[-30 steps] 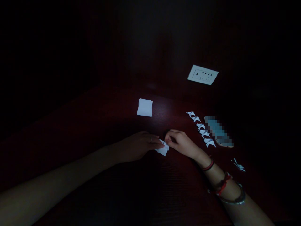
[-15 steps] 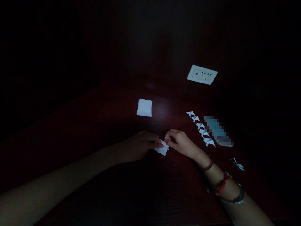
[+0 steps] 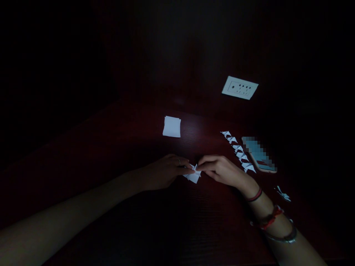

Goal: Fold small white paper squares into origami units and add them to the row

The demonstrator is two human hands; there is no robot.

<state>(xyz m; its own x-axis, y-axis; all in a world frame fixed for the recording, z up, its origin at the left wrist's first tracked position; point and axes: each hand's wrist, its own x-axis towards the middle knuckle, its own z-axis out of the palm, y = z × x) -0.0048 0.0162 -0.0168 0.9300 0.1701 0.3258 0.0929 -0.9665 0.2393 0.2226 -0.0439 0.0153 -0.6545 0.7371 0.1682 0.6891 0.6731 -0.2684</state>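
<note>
Head view: Small folded white paper lies on the dark red counter, between the two hands. Left hand: fingertips rest on the paper's left part; cannot tell whether the grip pinches or only presses. Right hand: grip narrow, fingertips at a raised flap on the upper right; closure on it is hidden. Handling (judged): very light, thin, stiff along folds, easily creased or torn, apt to slide. Best hold: flat pressure on the body, light fingertip pinch at the flap's edge.
</note>
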